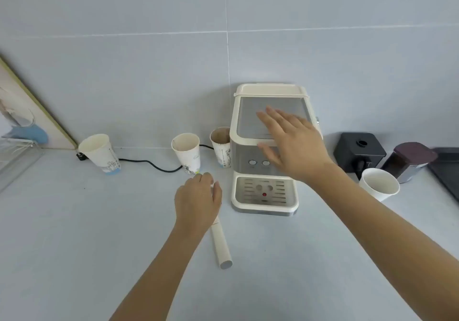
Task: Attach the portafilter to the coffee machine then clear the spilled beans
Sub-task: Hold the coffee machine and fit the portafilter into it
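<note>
Portafilter [221,243] on bench [74,221], frame centre, left of machine [265,152]. Left grip [197,201] curled over head end, closure hidden. Right grip [290,144] open, flat, above machine top. Brace machine, lift portafilter level, seat under group head, twist to lock.

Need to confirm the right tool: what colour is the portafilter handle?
Cream-white with a grey end cap, on the portafilter handle, best seen in the head view.

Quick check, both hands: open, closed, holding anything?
Left hand: curled down over the head end of the portafilter on the counter; firm grip cannot be told.
Right hand: open, fingers spread, over the coffee machine, holding nothing.
</note>
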